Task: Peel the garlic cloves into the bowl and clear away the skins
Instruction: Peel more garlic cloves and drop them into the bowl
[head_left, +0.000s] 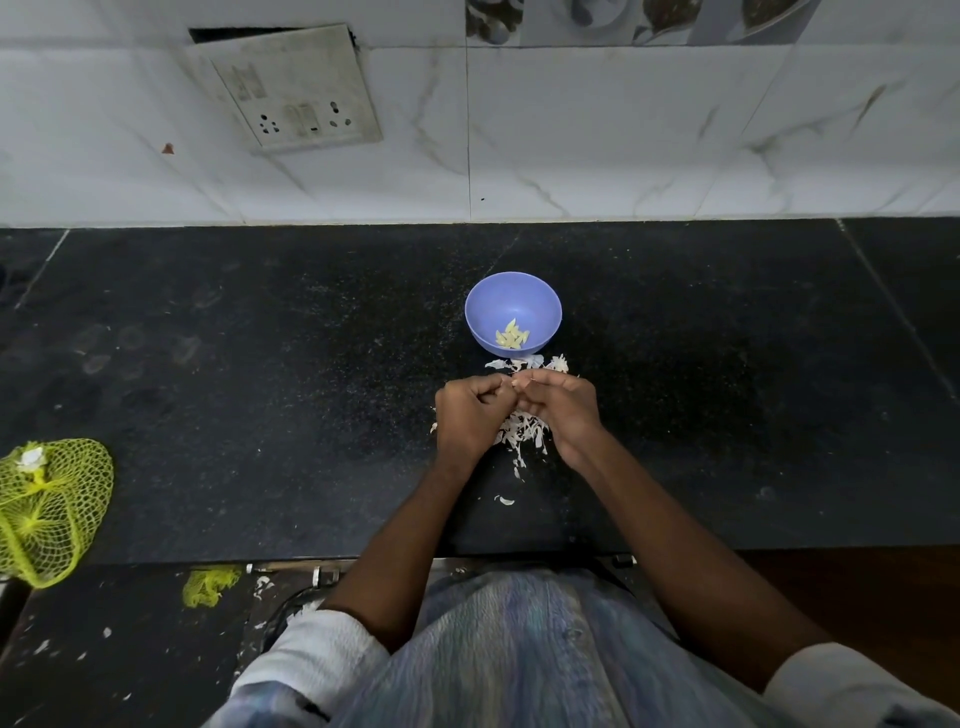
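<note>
Dark stone surface (311, 364): a few peeled cloves (511, 335) lie in the blue bowl (488, 304); left hand (467, 410) and right hand (558, 405) pinch another clove (517, 383) just near of it; skins (524, 431) still uncleared.

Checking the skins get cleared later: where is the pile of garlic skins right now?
In the head view, the garlic skins lie on the black counter at centre, beneath the left hand and right hand, just near-side of the blue bowl.
</note>
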